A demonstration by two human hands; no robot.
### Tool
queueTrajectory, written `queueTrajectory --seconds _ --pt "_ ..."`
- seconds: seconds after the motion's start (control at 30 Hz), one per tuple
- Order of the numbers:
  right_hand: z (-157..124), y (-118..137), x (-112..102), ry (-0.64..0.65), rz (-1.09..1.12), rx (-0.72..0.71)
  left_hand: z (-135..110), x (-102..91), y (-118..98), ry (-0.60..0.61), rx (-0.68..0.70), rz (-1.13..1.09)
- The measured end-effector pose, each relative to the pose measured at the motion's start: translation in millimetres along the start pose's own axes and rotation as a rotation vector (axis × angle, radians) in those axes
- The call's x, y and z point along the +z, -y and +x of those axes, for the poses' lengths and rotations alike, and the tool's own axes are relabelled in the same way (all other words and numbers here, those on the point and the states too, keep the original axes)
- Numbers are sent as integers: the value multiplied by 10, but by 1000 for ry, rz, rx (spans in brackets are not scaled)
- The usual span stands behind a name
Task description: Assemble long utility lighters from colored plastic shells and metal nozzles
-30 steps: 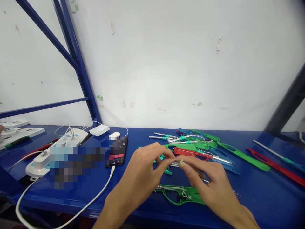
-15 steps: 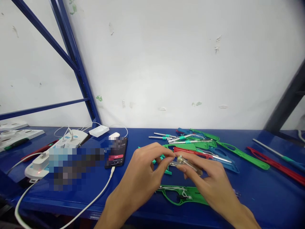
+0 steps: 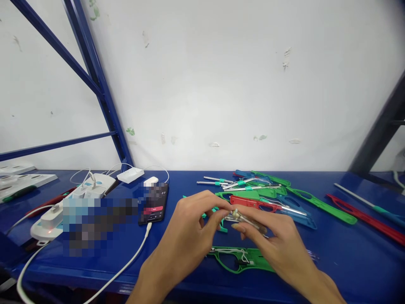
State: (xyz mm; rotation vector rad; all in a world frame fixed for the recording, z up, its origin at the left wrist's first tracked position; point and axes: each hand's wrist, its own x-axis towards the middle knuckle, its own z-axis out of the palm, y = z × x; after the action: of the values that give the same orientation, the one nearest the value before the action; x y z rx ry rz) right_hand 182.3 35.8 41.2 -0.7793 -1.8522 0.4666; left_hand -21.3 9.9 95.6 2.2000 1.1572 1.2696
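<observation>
A small clear lighter fuel tank [image 3: 253,223] with a brass-coloured valve is held up between my hands above the table. My right hand [image 3: 280,236] grips its body between thumb and fingers. At its valve end, the thumb and index finger of my left hand [image 3: 193,223] are pinched together; any tiny part between those fingertips is hidden. Beneath my hands lies a green lighter housing half [image 3: 253,258] with a white wire and a black piece inside. Teal plastic pieces [image 3: 223,226] lie partly hidden behind my left fingers.
Behind my hands is a pile of green, red and blue lighter housings [image 3: 322,204] and metal tubes [image 3: 210,183] with teal collars. More parts, including a red housing [image 3: 363,217], lie at right. A phone [image 3: 155,207], white cable [image 3: 126,257] and power strip [image 3: 47,230] are at left.
My right thumb has shifted slightly left along the fuel tank, and the tank has turned a little. My left hand keeps its pinch at the valve end. The view has moved slightly.
</observation>
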Motion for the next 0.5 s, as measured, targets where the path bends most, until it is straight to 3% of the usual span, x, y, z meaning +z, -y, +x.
queueTrajectory --seconds 0.27,0.5 --pt "-18 -19 -3 14 7 -11 -3 0 -8 10 -50 -37" --pt "-18 -20 1 52 25 60 8 5 -6 28 -87 -16"
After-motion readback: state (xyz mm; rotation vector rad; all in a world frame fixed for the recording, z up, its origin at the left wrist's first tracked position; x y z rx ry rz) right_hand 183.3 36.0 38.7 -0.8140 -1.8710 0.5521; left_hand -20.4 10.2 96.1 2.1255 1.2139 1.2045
